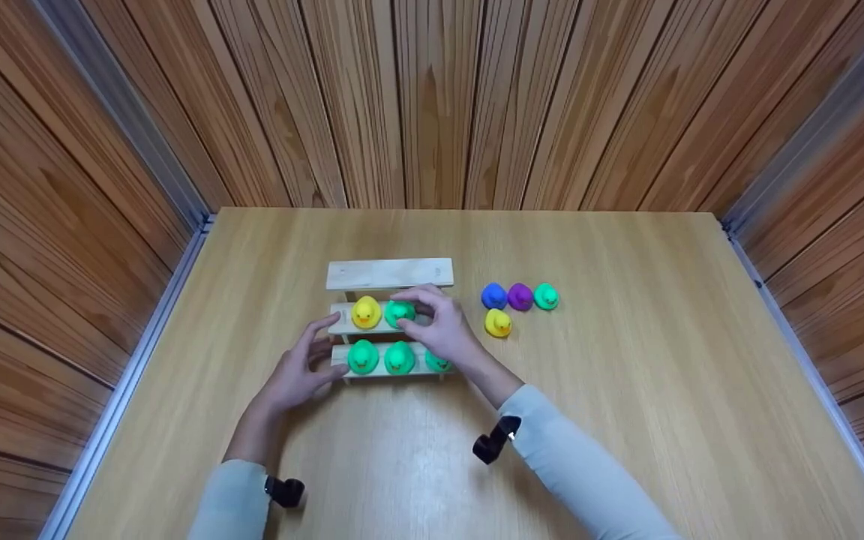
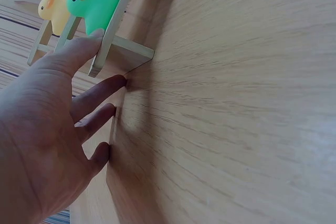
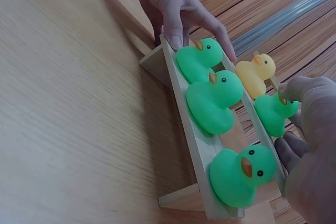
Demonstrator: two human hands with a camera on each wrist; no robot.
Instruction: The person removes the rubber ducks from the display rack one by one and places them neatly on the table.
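A stepped wooden rack (image 1: 391, 274) with three shelves stands on the table. My right hand (image 1: 441, 326) pinches a green rubber duck (image 1: 400, 313) at the middle shelf, beside a yellow duck (image 1: 365, 312). Along the lowest shelf sit three green ducks (image 1: 363, 357), the rightmost partly hidden by my right hand in the head view. My left hand (image 1: 301, 373) touches the rack's left end, its thumb at the lowest shelf and its index finger reaching to the middle one. In the left wrist view the other fingers (image 2: 100, 95) of that hand are spread beside the rack's end.
Right of the rack, a blue duck (image 1: 494, 296), a purple duck (image 1: 520, 297) and a green duck (image 1: 546, 296) stand in a row. A yellow duck (image 1: 498, 323) is in front of them. Wood-panelled walls (image 1: 432, 105) enclose the table (image 1: 627, 360) at the back and sides.
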